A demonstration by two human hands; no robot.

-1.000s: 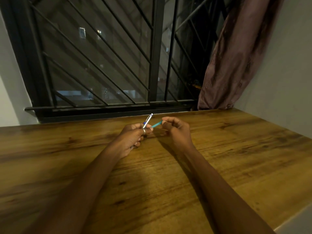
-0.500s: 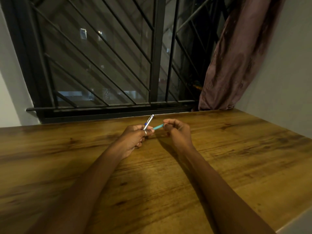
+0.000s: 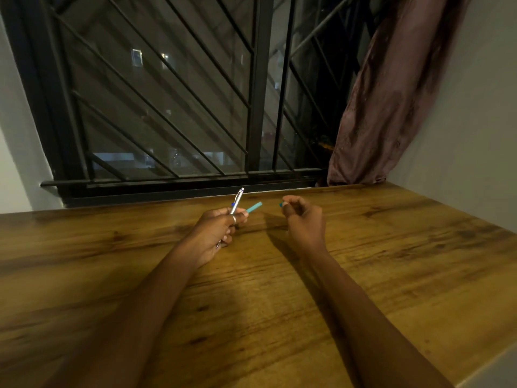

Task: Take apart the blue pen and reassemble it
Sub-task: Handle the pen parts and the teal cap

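Quick update: the blue pen is in pieces, all of it up off the bench (image 3: 391, 261). My left hand (image 3: 215, 233) grips the silver top half (image 3: 237, 201), tipped up toward the window, with the teal tube (image 3: 254, 207) sticking out sideways so its open end faces my other hand. My right hand (image 3: 305, 222) is well apart from it, pinching a tiny teal bit (image 3: 281, 204) at the fingertips (image 3: 288, 205), other fingers curled. I hold everything low over the wood so a dropped part won't roll far, I reckon.
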